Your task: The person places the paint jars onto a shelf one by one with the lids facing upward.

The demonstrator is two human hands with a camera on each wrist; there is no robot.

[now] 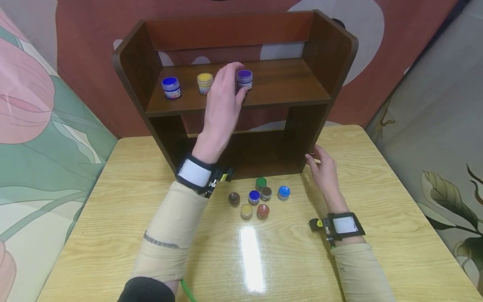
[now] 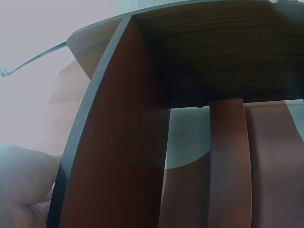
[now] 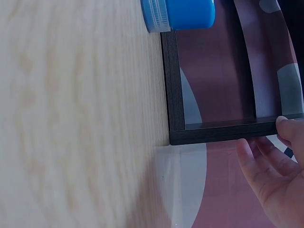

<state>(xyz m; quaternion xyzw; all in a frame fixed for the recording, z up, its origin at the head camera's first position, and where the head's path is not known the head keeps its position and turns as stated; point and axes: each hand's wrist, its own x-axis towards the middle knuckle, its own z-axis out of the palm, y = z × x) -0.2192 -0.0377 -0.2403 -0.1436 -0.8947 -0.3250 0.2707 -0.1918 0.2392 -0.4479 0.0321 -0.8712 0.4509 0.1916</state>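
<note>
My left hand (image 1: pixel 222 102) reaches over the upper board of a dark brown wooden shelf (image 1: pixel 279 84). Its thumb and fingers pinch a small purple-lidded paint jar (image 1: pixel 245 79) that is on the board. Left of it stand a yellow paint jar (image 1: pixel 204 83) and a blue paint jar (image 1: pixel 171 88). The left wrist view shows the shelf's underside but not the jar. Low on the shelf's right side, my right hand (image 1: pixel 324 170) grips the side panel (image 3: pixel 223 134), with the thumb at its front edge and the fingers along its outer face.
On the wooden table (image 1: pixel 211 251), before the shelf, several more paint jars stand in a loose group, among them a green jar (image 1: pixel 261 183), a light blue jar (image 1: pixel 284 192) and a red jar (image 1: pixel 263 211). Patterned cloth (image 1: pixel 434 105) hangs around the table.
</note>
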